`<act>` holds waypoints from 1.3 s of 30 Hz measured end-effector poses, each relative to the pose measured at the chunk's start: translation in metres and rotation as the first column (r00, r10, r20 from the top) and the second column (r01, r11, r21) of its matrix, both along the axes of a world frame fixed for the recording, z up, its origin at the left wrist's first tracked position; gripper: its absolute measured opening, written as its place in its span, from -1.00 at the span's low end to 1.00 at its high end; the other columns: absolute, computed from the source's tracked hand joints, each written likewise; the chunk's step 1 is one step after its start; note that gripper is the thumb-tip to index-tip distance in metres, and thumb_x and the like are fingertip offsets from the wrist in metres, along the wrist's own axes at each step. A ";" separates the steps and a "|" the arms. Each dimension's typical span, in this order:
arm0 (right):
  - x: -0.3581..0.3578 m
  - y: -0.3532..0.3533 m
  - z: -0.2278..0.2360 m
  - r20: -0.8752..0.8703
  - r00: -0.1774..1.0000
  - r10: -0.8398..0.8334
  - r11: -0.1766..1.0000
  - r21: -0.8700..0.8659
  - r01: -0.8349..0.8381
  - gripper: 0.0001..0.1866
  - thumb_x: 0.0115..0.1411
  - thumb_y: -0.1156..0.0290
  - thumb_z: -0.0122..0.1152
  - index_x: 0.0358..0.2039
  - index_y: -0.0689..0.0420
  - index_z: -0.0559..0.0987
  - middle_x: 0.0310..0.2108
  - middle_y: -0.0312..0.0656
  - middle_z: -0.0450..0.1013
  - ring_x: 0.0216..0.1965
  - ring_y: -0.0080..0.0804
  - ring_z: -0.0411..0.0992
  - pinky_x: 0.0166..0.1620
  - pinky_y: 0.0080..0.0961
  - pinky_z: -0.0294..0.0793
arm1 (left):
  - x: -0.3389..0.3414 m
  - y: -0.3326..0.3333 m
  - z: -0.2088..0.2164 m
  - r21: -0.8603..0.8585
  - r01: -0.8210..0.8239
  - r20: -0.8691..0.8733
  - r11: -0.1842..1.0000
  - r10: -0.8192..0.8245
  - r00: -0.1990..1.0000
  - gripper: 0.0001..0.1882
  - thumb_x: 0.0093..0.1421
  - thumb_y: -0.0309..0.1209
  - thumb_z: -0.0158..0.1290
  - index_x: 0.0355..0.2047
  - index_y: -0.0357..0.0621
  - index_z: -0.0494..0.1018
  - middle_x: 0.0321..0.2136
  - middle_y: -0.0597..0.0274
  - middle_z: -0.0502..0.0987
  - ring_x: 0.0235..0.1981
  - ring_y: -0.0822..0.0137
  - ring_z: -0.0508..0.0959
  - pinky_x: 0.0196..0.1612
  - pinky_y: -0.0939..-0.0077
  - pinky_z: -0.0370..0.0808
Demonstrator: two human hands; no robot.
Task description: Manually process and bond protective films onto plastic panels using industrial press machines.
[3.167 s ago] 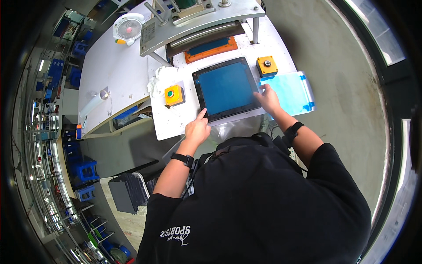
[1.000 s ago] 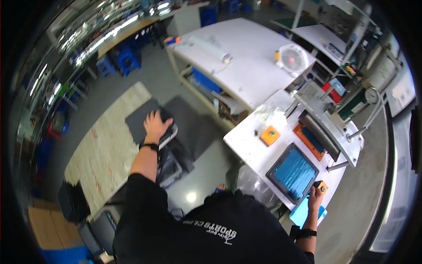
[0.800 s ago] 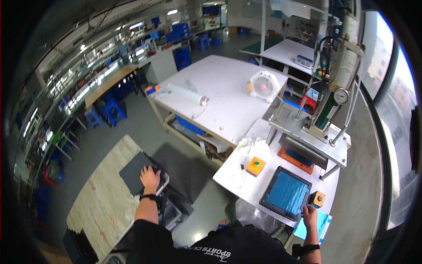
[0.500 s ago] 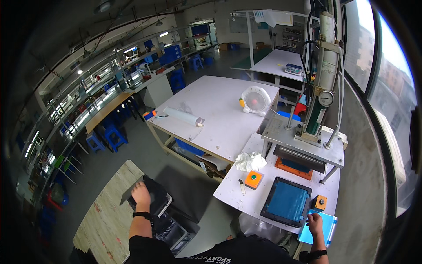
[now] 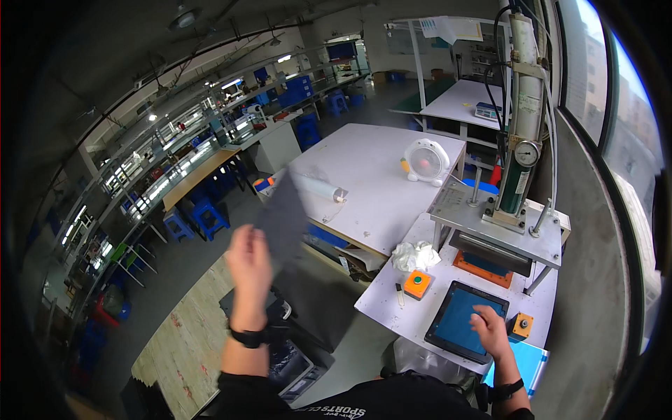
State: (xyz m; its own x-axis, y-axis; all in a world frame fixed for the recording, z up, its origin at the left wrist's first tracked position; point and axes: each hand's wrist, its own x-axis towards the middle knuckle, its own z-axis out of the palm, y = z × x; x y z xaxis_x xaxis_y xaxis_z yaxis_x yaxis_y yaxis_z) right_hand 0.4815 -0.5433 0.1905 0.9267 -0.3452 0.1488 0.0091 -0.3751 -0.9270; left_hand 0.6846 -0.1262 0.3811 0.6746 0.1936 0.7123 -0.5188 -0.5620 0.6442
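My left hand (image 5: 250,262) is closed on the edge of a thin dark sheet (image 5: 283,217), raised in the air and smeared by motion. Below it, a stack of dark sheets (image 5: 276,306) sits beside the wood-patterned table. Over at the right bench, my right hand (image 5: 492,332) hovers above the right side of a blue panel (image 5: 458,320) set in a black frame (image 5: 432,337). Its fingers are half bent and slightly apart, with nothing visible between them. A light-blue sheet (image 5: 526,360) lies beneath that wrist at the bench edge.
A press (image 5: 490,217) with a gauge stands over an orange-framed plate (image 5: 483,269). Near it are a green-button box (image 5: 417,283), another orange switch box (image 5: 521,325) and crumpled white cloth (image 5: 414,257). A white fan (image 5: 426,162) and a roll (image 5: 318,187) occupy the large table.
My left hand has lifted the dark sheet up and to the right, away from the stack. My right hand has moved from the frame's lower right corner to above the blue panel.
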 end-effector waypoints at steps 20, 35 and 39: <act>-0.037 0.009 -0.025 0.128 0.980 -0.153 0.934 0.342 0.101 -0.85 0.18 0.57 0.09 -0.23 0.17 0.38 -0.52 -0.49 0.21 -0.49 -0.78 0.11 -0.45 -0.77 0.09 | -0.072 -0.199 -0.202 -0.611 0.643 -0.494 0.462 -0.857 0.147 -0.66 0.20 -0.55 -0.06 0.01 -0.17 0.28 -0.33 0.30 0.47 -0.29 0.49 0.44 -0.18 0.58 0.41; -0.074 0.001 -0.065 0.082 0.942 -0.325 0.934 -0.126 0.333 -0.84 0.18 0.50 0.13 -0.27 0.24 0.37 -0.43 -0.19 0.37 -0.38 -0.51 0.33 -0.24 -0.56 0.37 | -0.070 -0.213 -0.278 -0.243 0.841 -0.727 0.483 -0.665 0.172 -0.89 0.17 -0.39 0.06 -0.39 -0.14 0.39 -0.50 0.35 0.43 -0.43 0.52 0.42 -0.33 0.54 0.41; -0.060 -0.003 -0.082 -0.005 0.937 -0.348 0.913 -0.227 0.338 -0.81 0.18 0.37 0.14 -0.39 0.17 0.35 -0.51 0.00 0.41 -0.45 0.07 0.39 -0.41 -0.29 0.39 | -0.057 -0.212 -0.292 -0.195 0.850 -0.733 0.490 -0.648 0.206 -0.88 0.15 -0.41 0.04 -0.44 -0.17 0.37 -0.60 0.32 0.43 -0.51 0.50 0.41 -0.38 0.52 0.40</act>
